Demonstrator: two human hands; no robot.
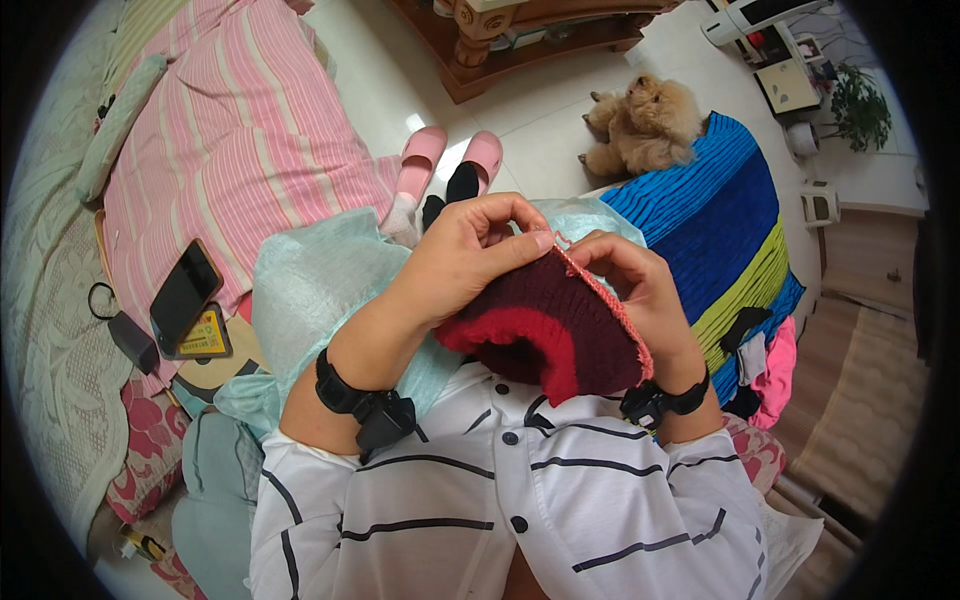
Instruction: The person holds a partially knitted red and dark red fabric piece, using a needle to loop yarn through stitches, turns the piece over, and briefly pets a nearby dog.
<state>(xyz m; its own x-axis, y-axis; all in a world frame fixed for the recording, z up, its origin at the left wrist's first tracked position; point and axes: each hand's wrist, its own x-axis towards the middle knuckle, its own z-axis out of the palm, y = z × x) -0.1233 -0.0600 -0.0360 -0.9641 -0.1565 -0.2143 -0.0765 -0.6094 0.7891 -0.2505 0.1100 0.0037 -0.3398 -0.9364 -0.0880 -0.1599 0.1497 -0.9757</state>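
Note:
A knitted piece (600, 322) in dark maroon with a bright red band (559, 352) hangs between my hands above my lap. Along its upper right edge runs a coral-pink border (611, 300) of stitches. My left hand (487, 240) pinches the top corner of the knitting between thumb and forefinger. My right hand (626, 274) is at the pink edge just right of that, its fingers bent against the fabric. A short loop of pink yarn (561, 238) stands up between the fingertips. Whether a needle or hook is in the stitches is hard to make out.
A curly-haired dog (649, 124) lies on the tiled floor ahead, beside a blue and green striped cloth (720, 217). To the left, a smartphone (186, 289) rests near a pink striped cover (247, 150). Pink slippers (424, 150) are on the floor before me, near a carved wooden table (469, 56).

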